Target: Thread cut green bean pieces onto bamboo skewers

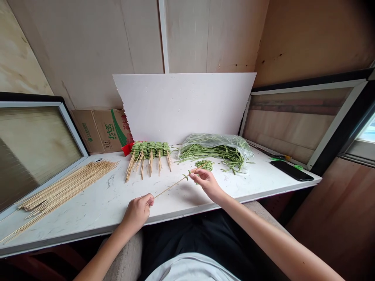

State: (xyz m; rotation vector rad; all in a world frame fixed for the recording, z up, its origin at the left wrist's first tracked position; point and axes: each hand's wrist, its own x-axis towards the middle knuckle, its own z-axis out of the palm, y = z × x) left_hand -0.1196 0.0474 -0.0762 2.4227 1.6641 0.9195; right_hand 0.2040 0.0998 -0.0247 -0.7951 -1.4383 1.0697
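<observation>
My left hand (138, 210) is closed round the lower end of a thin bamboo skewer (169, 189), which slants up to the right. At its far end, my right hand (206, 183) pinches a short piece of green bean (190, 171) between thumb and fingers. Another bean piece (185, 177) sits crosswise on the skewer just below those fingertips. Behind the right hand lies a small pile of cut bean pieces (205, 164). Finished-looking bean skewers (150, 150) are stacked at the back, their bare sticks pointing toward me.
Many loose bamboo skewers (70, 181) lie on the left of the white table (117, 210). A clear plastic bag (216, 140) of long green beans (202, 152) rests at the back right. Farther right is a black phone (291, 170). A cardboard box (101, 130) and white board (187, 105) stand behind.
</observation>
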